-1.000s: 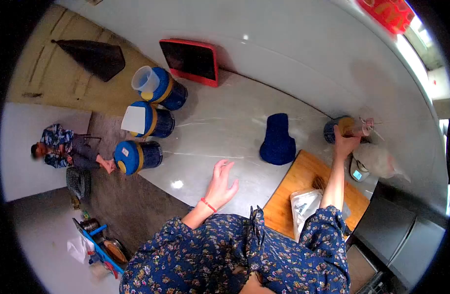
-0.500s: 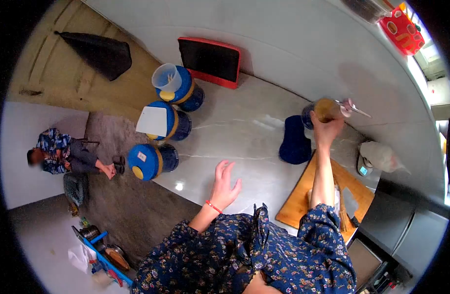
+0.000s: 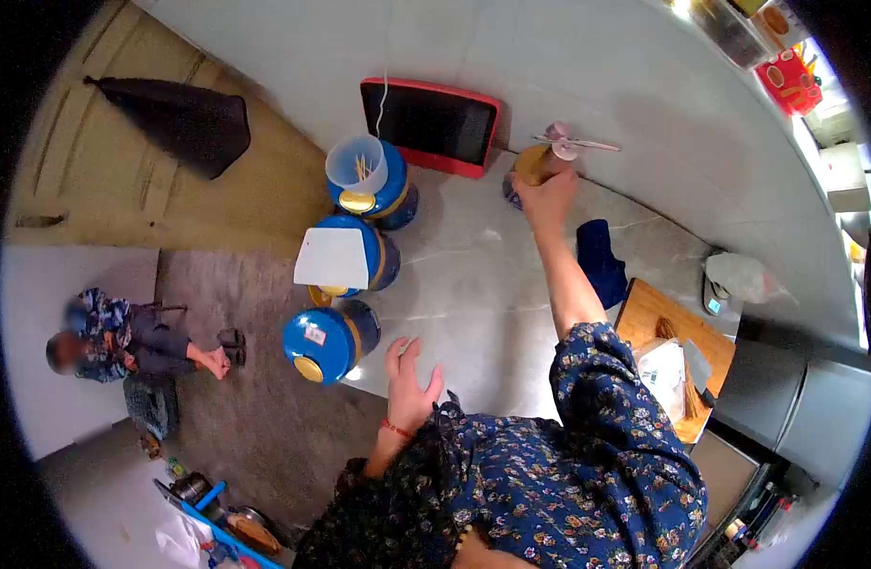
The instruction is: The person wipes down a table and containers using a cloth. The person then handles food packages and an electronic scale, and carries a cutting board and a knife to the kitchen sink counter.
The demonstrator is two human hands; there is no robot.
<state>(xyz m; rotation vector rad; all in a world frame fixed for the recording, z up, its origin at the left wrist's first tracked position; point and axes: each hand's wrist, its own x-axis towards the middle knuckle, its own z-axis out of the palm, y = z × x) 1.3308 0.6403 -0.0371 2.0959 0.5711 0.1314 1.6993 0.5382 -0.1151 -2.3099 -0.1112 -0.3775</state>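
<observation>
At the smooth veined counter (image 3: 473, 266), the right grip (image 3: 547, 197) holds a rounded container (image 3: 530, 165), left grip (image 3: 412, 396) loosely spread.

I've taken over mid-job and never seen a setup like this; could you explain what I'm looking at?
There is no machine: these are a person's bare hands, seen by a camera worn on their head, looking forward and down. The right hand grips a yellow-topped container; whether it is lifted is unclear. The left hand is empty. The grey table bears three blue-lidded canisters, a red-framed screen, a dark blue item and a wooden board.
</observation>
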